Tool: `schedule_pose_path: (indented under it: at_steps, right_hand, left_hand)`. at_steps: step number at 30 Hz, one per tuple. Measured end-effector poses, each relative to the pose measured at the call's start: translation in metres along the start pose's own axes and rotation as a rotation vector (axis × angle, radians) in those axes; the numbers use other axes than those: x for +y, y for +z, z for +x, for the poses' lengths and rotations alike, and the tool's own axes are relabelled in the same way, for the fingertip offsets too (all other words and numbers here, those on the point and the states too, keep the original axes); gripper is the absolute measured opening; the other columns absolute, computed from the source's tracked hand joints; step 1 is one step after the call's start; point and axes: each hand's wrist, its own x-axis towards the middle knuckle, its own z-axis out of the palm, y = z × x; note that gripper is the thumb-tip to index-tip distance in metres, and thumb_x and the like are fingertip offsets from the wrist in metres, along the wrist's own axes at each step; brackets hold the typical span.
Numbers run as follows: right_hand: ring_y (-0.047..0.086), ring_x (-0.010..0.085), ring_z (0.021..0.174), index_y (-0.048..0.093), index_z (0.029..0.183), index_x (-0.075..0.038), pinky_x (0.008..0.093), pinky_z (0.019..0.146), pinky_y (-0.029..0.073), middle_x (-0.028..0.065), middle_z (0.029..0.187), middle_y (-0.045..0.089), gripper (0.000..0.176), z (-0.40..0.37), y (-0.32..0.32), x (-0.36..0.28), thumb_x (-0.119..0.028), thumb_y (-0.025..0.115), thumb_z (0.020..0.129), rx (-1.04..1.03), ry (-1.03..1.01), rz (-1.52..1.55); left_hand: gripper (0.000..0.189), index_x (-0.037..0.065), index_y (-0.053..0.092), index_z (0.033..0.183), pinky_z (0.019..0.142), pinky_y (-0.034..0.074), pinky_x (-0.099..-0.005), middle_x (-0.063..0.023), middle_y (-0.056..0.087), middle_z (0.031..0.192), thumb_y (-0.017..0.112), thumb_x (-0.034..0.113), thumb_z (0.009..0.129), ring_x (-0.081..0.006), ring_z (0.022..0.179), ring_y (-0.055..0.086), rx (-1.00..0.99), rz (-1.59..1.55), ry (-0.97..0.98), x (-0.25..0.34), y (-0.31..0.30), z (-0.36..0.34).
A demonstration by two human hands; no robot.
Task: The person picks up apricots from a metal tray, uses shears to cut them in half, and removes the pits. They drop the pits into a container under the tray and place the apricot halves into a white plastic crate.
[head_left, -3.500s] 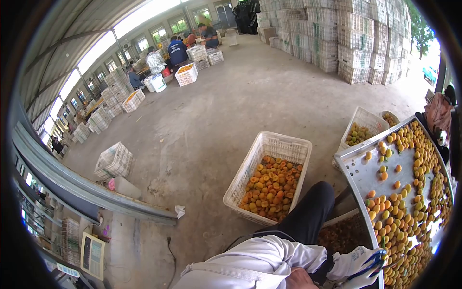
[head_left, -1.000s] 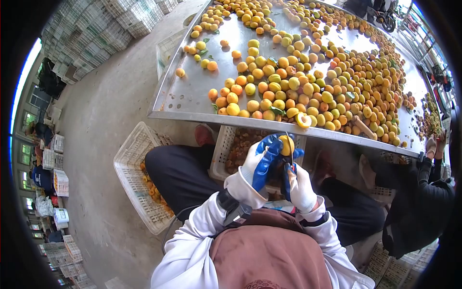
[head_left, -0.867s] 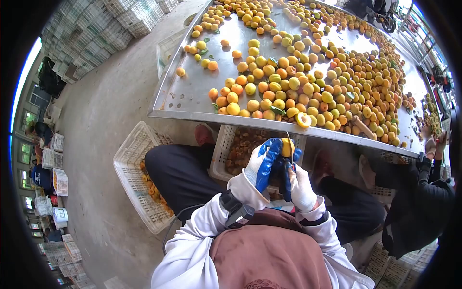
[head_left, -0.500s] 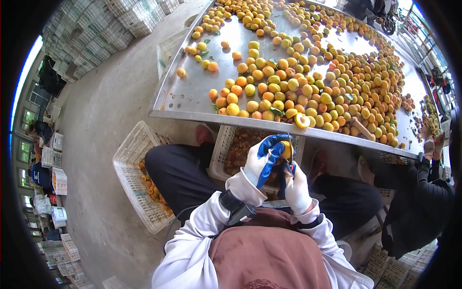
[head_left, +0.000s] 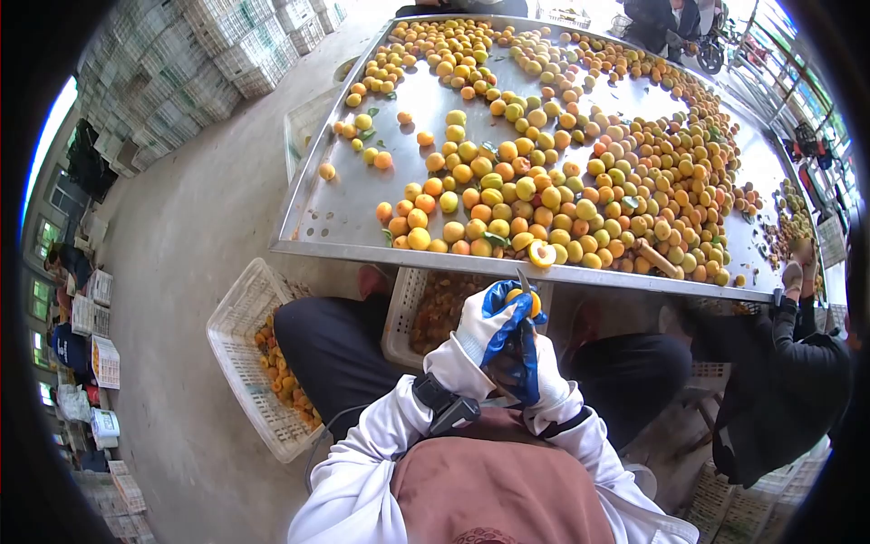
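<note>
The big metal surface (head_left: 335, 204) held lots of loose fruit (head_left: 587, 209). A white basket (head_left: 237, 363) of cut fruit stood on the floor, just in front of the surface's near left corner. 1 more basket (head_left: 399, 317) sat under the near edge. The left hand (head_left: 491, 326) and right hand (head_left: 541, 367) were close together, just in front of that edge. The right grip was wrapped around a knife (head_left: 523, 279), its handle hidden and its blade pointing up. The left grip held 1 small orange fruit (head_left: 535, 304) by the blade. 1 cut half (head_left: 542, 255) lay right by the near edge.
</note>
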Motion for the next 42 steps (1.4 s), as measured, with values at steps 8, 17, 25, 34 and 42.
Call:
schedule_pose_path:
  at_steps: [8, 17, 25, 34, 42]
  right_hand:
    - [0.053, 0.0072, 0.077, 0.064, 0.105, 0.003, 0.0261, 0.069, 0.047, 0.0047, 0.080, 0.065, 0.014, -0.009, 0.055, -0.037, -0.006, 0.058, 0.096, 0.189, -0.824, -1.443]
    - [0.069, 0.0240, 0.081, 0.064, 0.117, 0.001, 0.0315, 0.077, 0.053, 0.0155, 0.096, 0.072, 0.034, 0.031, 0.080, -0.121, -0.013, 0.074, 0.087, 0.267, -1.246, -1.752]
    - [0.061, 0.0108, 0.063, 0.070, 0.090, 0.004, 0.0292, 0.058, 0.047, 0.0046, 0.067, 0.065, 0.025, 0.056, 0.043, -0.166, -0.021, 0.066, 0.094, 0.441, -0.806, -1.257]
    - [0.054, 0.0059, 0.059, 0.069, 0.091, -0.001, 0.0250, 0.053, 0.042, -0.0012, 0.071, 0.063, 0.026, 0.074, 0.030, -0.168, -0.027, 0.069, 0.095, 0.440, -0.879, -1.231]
    - [0.051, 0.0064, 0.048, 0.068, 0.097, -0.003, 0.0228, 0.042, 0.038, -0.0005, 0.067, 0.060, 0.021, 0.061, 0.066, -0.152, -0.023, 0.062, 0.098, 0.358, -0.814, -0.996]
  left_hand:
    - [0.031, -0.004, 0.057, 0.123, 0.094, 0.055, -0.0407, -0.0154, 0.068, 0.106, 0.056, 0.017, 0.101, -0.0284, 0.101, 0.068, -0.109, -0.263, 0.108, 0.026, 0.000, 0.044]
    - [0.034, -0.002, 0.060, 0.124, 0.080, 0.059, -0.0353, -0.0133, 0.069, 0.105, 0.058, 0.023, 0.099, -0.0230, 0.093, 0.071, -0.158, 0.023, 0.086, 0.051, 0.015, 0.112]
    - [0.030, -0.004, 0.060, 0.123, 0.091, 0.057, -0.0346, -0.0135, 0.067, 0.112, 0.058, 0.008, 0.095, -0.0239, 0.100, 0.069, -0.277, 0.071, -0.067, 0.036, -0.004, 0.157]
    - [0.036, 0.009, 0.065, 0.122, 0.067, 0.056, -0.0269, -0.0063, 0.068, 0.087, 0.069, 0.018, 0.088, -0.0108, 0.077, 0.066, -0.042, 0.897, 0.232, 0.021, 0.023, 0.174]
    - [0.033, 0.007, 0.069, 0.114, 0.090, 0.053, -0.0370, -0.0146, 0.071, 0.106, 0.073, 0.013, 0.082, -0.0304, 0.100, 0.068, 0.052, 1.130, 0.562, 0.027, 0.028, 0.164]
